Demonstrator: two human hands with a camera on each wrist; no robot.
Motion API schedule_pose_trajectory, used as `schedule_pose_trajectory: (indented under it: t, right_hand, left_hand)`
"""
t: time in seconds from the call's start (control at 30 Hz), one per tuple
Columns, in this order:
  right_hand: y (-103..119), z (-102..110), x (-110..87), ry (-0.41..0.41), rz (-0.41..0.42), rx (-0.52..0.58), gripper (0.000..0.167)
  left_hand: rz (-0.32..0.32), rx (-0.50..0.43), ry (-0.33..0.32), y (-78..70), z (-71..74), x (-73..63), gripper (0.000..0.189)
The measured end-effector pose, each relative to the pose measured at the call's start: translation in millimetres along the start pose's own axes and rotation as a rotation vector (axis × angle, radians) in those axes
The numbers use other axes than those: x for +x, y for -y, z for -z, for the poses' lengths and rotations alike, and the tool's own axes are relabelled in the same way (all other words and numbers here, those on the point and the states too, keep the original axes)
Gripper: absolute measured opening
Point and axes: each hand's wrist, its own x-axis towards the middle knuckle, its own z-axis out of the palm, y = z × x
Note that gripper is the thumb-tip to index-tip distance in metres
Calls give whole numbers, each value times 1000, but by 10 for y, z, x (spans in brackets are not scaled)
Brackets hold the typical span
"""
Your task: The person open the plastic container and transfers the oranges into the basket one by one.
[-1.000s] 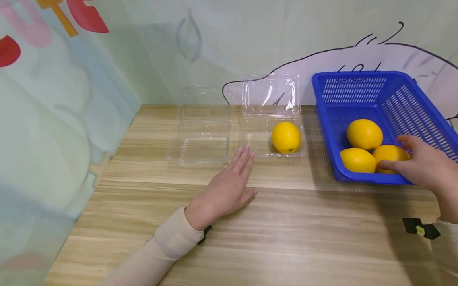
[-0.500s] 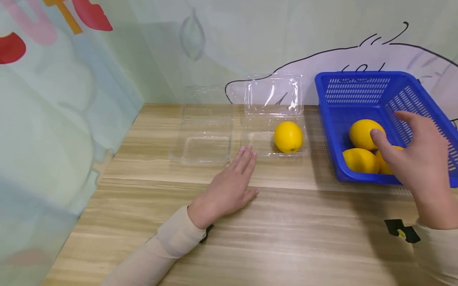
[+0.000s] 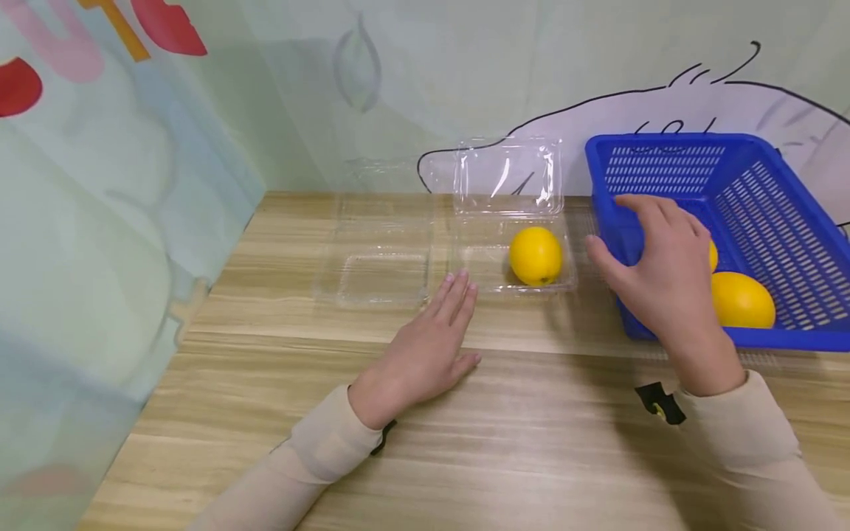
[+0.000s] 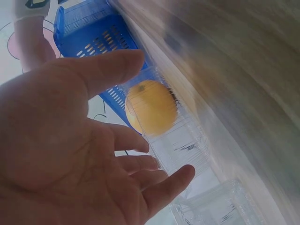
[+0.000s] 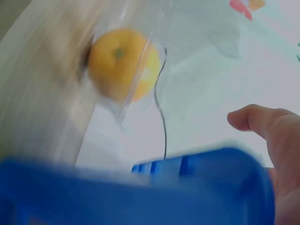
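My left hand (image 3: 418,354) lies at the table with its fingers extended, fingertips close to the front left corner of an open clear plastic box (image 3: 478,258). In that box sits one yellow-orange orange (image 3: 536,256), seen also in both wrist views. My right hand (image 3: 671,280) hovers over the left side of a blue slotted basket (image 3: 790,339), its thumb spread from curved fingers and nothing between them. Beyond the hand, an orange (image 3: 744,301) shows at the basket's front, and another is partly covered by the hand. The basket's front left corner inside is hidden.
A second open clear box (image 3: 381,276), with no fruit in it, stands left of the first. Both lids lean up towards the printed wall (image 3: 299,110) behind the wooden table (image 3: 518,442). The basket rim rises between my right hand and the boxes.
My right hand has left the front right orange in the basket, risen and moved left across to the basket's left side. The left hand has stayed in place.
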Motion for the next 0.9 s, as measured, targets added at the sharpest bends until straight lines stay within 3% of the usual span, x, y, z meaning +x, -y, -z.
schedule_pose_trajectory:
  t: [0.13,0.4,0.73,0.9]
  right_hand:
    - [143,-132,41,57,13,10,57]
    - [343,-446,159,224,-36,-18,70]
    - [342,-858,210,317,-61,-206,80]
    - [305,-901,192,391,-44,-184,72]
  left_hand:
    - [6,13,6,-17,0,6,90]
    - [-2,34,8,-28,-30,31,91]
    - [3,55,-3,-14,-30,8,92]
    - [-1,58,-10,-17,-29,-1,92]
